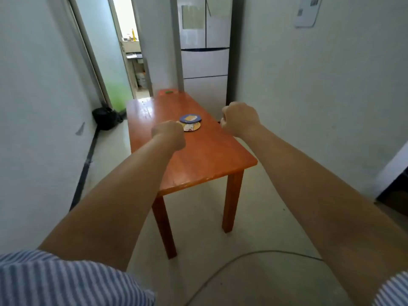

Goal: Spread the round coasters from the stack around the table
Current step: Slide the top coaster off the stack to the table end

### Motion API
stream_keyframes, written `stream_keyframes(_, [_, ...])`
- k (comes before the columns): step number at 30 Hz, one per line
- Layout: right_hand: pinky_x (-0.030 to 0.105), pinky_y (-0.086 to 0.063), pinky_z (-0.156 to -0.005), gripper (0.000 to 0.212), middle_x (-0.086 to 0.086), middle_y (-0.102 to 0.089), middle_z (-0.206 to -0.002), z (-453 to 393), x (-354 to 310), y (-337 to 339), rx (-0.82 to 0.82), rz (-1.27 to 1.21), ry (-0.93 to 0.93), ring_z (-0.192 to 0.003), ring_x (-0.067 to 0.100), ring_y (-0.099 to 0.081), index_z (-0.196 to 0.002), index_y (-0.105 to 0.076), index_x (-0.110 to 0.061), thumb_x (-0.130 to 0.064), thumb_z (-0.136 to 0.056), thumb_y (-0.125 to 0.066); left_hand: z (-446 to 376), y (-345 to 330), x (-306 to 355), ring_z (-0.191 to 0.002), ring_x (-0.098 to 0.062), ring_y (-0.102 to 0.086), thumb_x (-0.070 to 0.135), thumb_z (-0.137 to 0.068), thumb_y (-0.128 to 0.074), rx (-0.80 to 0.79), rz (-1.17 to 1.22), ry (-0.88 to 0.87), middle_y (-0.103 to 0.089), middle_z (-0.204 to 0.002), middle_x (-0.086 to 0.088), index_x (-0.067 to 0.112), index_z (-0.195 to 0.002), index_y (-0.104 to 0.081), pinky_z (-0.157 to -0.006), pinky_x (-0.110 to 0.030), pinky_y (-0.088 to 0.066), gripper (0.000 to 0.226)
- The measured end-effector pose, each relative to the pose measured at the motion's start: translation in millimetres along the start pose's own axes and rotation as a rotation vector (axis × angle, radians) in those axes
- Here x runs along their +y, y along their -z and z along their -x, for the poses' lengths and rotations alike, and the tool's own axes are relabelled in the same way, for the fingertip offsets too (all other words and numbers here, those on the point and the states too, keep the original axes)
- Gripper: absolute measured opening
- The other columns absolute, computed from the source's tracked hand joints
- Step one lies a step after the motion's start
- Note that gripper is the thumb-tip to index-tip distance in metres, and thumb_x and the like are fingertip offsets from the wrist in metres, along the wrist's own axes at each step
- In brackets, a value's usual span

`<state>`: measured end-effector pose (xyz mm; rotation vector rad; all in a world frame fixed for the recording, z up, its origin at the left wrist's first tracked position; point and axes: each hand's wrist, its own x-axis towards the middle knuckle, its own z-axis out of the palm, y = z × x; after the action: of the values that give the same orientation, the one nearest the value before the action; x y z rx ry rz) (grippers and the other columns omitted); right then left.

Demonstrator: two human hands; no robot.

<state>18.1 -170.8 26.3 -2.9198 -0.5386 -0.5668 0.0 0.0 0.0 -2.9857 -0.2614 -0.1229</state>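
At the far left a black bag sits on the floor against the wall, near the foot of an open doorway. Just right of it stands the orange wooden surface, long and narrow, running away from the viewer toward a white refrigerator at the far end.

The left hand reaches out over the near-left part of the surface with its fingers curled into a loose fist, back of the hand upward; nothing can be seen in it. Its knuckles overlap the left edge of the coasters in this view, though whether it touches them cannot be told.

The stack of round coasters lies flat around the middle of the surface, slightly fanned: a blue-rimmed coaster on top, shifted toward the far side, and a pale printed one showing beneath its near edge.

Farther right, the right hand hangs over the right edge of the surface, also closed in a fist and apart from the coasters. Both forearms are bare, with striped blue-and-white sleeves at the bottom corners. A thin cable curves across the pale floor below.
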Motion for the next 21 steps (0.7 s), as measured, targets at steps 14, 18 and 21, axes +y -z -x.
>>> stream_keyframes(14, [0.038, -0.051, -0.083, 0.028, 0.020, -0.065, -0.111, -248, 37, -198, -0.259, -0.095, -0.003, -0.101, 0.034, -0.060, -0.104, -0.065, 0.001, -0.012, -0.090, -0.045, -274, -124, -44, -0.096, -0.028, -0.061, 0.016, -0.086, -0.047, -0.107, 0.003, 0.056, -0.063, -0.107, -0.010, 0.008, -0.103, -0.062, -0.073, -0.032, -0.050, 0.025])
stream_keyframes(18, [0.034, -0.046, -0.070, 0.025, 0.020, -0.066, -0.104, -305, 45, -252, -0.350, -0.128, -0.019, -0.093, 0.034, -0.061, -0.094, -0.064, 0.002, -0.011, -0.089, -0.044, -338, -159, -47, -0.082, -0.024, -0.058, 0.017, -0.088, -0.046, -0.213, 0.025, 0.050, -0.056, -0.087, -0.007, 0.008, -0.092, -0.061, -0.068, -0.030, -0.049, 0.018])
stream_keyframes(21, [0.033, -0.039, -0.063, 0.024, 0.020, -0.066, -0.098, -341, 55, -292, -0.387, -0.155, -0.020, -0.085, 0.033, -0.059, -0.090, -0.063, 0.003, -0.010, -0.089, -0.043, -382, -189, -46, -0.072, -0.021, -0.054, 0.017, -0.088, -0.046, -0.277, 0.041, 0.032, -0.050, -0.071, -0.003, 0.010, -0.076, -0.056, -0.057, -0.028, -0.046, 0.017])
